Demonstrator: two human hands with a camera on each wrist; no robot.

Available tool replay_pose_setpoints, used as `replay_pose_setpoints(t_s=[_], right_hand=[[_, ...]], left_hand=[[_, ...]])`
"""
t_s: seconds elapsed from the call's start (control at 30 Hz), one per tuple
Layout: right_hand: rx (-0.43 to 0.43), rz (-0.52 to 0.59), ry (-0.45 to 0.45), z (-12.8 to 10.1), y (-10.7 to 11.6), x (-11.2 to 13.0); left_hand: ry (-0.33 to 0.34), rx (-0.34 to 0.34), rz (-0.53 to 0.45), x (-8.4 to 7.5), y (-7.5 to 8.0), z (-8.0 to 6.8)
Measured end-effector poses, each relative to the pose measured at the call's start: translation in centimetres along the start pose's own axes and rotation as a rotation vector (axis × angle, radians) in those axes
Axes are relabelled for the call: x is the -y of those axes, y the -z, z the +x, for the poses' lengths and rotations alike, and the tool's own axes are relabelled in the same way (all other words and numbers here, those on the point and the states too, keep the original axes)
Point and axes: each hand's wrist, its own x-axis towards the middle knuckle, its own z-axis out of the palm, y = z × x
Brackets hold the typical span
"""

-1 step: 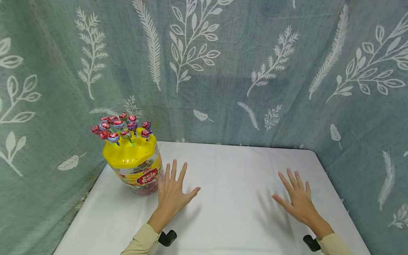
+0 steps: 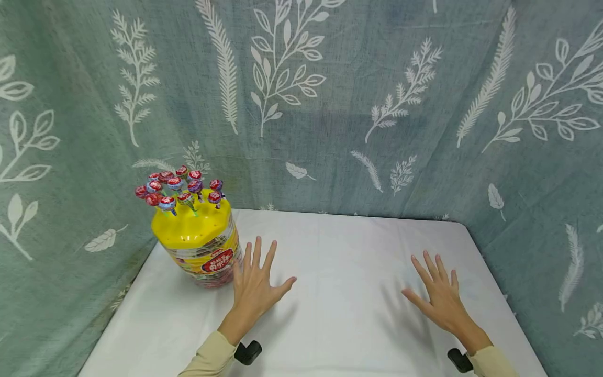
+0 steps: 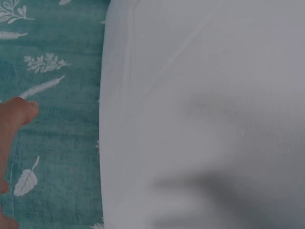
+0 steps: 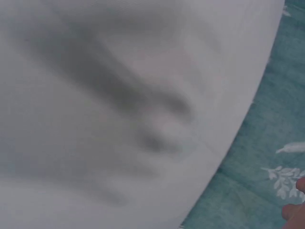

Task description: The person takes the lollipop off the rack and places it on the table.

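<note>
My left hand (image 2: 254,290) hovers over the white table with its fingers spread and straight, holding nothing. Just beyond it, to the left, stands a big clear jar (image 2: 219,262) with a yellow lid (image 2: 188,230); the fingers overlap its right side in the head view. Several wrapped lollipops (image 2: 175,183) stick up from the lid. On the right side, my right hand (image 2: 443,301) is also spread wide above the table, with nothing in it. Only a bit of the left hand's thumb (image 3: 19,112) and of the right hand's fingertips (image 4: 293,212) shows in the wrist views.
A white cloth covers the table (image 2: 339,262), whose far edge meets a green curtain (image 2: 330,146) with white leaf prints. The curtain also hangs along both sides. Each wrist carries a small black camera (image 2: 248,352). Shadows of the hands fall on the cloth.
</note>
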Motion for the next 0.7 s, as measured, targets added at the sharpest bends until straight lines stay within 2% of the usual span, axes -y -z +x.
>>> replay_pose_setpoints(t_s=[0.37,0.53,0.7], right_hand=[[-0.041,-0.015,0.019,0.1,1.1,0.3],[-0.043,-0.006,0.03,0.1,1.3,0.8],[-0.051,0.014,0.035,0.2,1.6,1.5]], left_hand=[[-0.014,-0.006,0.002,-0.4,0.7,0.2],[-0.018,-0.012,0.026,-0.1,1.8,0.1],[-0.011,-0.038,-0.01,0.2,3.3,-0.3]])
